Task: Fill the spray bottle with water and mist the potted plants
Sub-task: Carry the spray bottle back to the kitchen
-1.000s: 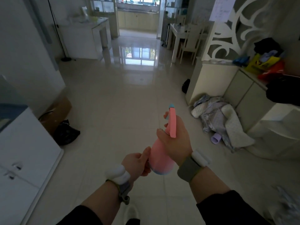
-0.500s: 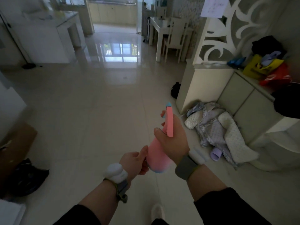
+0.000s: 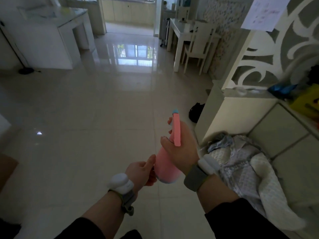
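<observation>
Spray bottle point(image 3: 166, 167): pink, blue nozzle tip, tilted, ctr-low in frame, held above tiled floor point(image 3: 86, 118).
R hand point(image 3: 181, 152): wrapped round bottle neck, thumb across front, fingers curled at trigger side.
L hand point(image 3: 140, 173): at bottle's lower body, thumb up against side, fingers curled under base.
Wrists: band w/ white device on each.
Laundry pile point(image 3: 241, 169): lower right, against cabinet point(image 3: 284, 144).
Table & chair point(image 3: 193, 40): upper right.

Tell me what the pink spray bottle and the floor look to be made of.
Spray bottle: likely matte plastic, given its even pink colour with no glints, and blue nozzle tip. Floor: glossy glazed tile, probably ceramic, since it mirrors the window and shows grout lines.
</observation>
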{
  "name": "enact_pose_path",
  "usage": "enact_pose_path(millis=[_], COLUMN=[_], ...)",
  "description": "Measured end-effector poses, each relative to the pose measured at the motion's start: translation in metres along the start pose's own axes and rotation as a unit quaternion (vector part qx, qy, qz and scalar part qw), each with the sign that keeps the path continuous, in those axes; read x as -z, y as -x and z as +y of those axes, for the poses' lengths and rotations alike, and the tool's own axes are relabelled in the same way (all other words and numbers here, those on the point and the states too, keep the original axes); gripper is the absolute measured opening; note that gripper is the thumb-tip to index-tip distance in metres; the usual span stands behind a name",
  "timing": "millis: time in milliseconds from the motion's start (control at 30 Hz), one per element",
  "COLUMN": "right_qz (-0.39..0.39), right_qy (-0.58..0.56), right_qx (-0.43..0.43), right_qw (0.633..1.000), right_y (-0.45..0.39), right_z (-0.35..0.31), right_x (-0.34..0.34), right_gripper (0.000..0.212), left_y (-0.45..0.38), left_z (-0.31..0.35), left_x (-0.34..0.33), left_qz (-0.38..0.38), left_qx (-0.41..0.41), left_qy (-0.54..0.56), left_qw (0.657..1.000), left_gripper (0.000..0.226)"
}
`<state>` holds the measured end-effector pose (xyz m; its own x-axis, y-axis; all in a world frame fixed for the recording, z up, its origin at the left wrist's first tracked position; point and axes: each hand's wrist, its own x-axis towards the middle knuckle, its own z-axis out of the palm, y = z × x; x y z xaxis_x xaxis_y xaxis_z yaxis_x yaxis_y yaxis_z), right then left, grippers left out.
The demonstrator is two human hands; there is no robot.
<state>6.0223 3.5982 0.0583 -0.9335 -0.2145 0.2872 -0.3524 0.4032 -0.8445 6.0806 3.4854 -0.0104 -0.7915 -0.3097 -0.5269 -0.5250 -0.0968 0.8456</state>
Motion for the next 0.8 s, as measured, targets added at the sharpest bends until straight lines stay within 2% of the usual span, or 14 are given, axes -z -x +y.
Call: enact_pose_path(millis=[100,400,500,600,700,800], right_qz=[0.000,0.030,0.039,0.037,0.037,0.028], right_qy=[-0.003,-0.014,-0.006,-0.007,-0.004,-0.011], right_qx=[0.009,-0.017,-0.029,-0.028,-0.014,0.003], right_qw=[1.000,0.999,0.999,0.999,0.999,1.000], right_y=[-0.074,-0.299,-0.384,-0.439,-0.516,-0.604], right_z=[0.021,0.064,0.086,0.105,0.136,0.163], right_x=[-0.019,-0.070,-0.081,-0.087,-0.099,-0.104], right_gripper=[0.024,0.046,0.047,0.043,0.032,0.030], left_y=[-0.073,-0.284,-0.356,-0.403,-0.474,-0.544], left_z=[0.037,0.173,0.221,0.255,0.294,0.343], left_x=[0.000,0.008,-0.002,-0.010,-0.025,-0.039], left_qz=[0.003,-0.024,-0.043,-0.039,-0.031,-0.022], left_qx=[-0.003,-0.026,-0.013,-0.013,-0.017,-0.017], left_qy=[0.010,-0.034,-0.035,-0.043,-0.046,-0.037], left_qw=[1.000,0.999,0.998,0.998,0.998,0.999], left_gripper=[0.048,0.049,0.047,0.048,0.051,0.052])
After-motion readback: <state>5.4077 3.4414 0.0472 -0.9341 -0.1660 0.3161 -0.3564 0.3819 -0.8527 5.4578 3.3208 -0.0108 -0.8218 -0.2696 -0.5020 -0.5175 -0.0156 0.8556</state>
